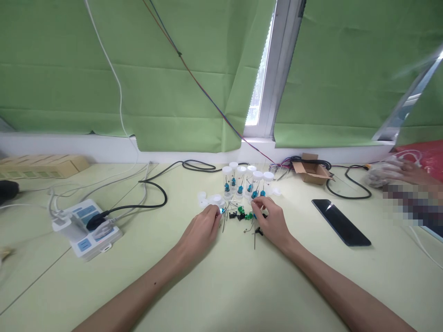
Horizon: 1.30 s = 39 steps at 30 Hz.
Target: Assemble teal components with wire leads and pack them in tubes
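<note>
My left hand is closed in a pinch, with a small blue plastic piece at its fingertips. My right hand also pinches; a bit of blue and a thin metal rod show under its fingertips, partly hidden. Between the hands lie small green plastic pieces, black plastic pieces and thin metal rods. Just behind stand several clear tubes with white caps, each with a blue piece and a rod inside. Loose white caps sit by my left fingers.
A power strip with plugs and cables is on the left. To the right lie a black phone and, behind it, an open cardboard box. Another person's hand is at the far right. A black cable crosses the table's back left.
</note>
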Tool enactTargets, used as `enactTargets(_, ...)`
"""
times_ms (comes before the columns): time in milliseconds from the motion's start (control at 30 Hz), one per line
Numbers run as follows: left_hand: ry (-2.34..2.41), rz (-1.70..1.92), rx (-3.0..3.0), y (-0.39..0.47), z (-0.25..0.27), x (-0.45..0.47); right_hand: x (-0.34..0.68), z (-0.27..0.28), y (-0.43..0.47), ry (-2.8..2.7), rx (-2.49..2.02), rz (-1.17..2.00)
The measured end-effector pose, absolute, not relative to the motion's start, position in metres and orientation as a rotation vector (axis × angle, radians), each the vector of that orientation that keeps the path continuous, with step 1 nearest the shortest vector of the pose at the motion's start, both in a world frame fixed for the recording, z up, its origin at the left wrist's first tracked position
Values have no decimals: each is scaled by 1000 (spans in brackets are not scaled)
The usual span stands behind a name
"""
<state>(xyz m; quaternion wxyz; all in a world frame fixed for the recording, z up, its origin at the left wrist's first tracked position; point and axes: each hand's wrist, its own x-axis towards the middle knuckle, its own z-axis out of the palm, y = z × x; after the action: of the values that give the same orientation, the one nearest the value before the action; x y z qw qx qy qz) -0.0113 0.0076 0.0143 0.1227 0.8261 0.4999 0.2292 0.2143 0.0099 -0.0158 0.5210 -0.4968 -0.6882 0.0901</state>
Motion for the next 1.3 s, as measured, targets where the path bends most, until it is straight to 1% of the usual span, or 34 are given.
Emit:
enactTargets(267, 1306, 756, 2443, 7, 11, -8, 207, -14, 4, -1727, -1125, 259)
enactTargets(467, 1204, 754, 2504, 4, 9, -6, 205, -13, 1, -1776, -1053, 314)
enactTargets(733, 1095, 759, 2524, 2, 7, -4, 203, -10, -1, -1814, -978, 310)
enactTargets(1300, 1144, 719, 2637, 2, -4, 1, 199, -10, -4, -1780, -917, 300)
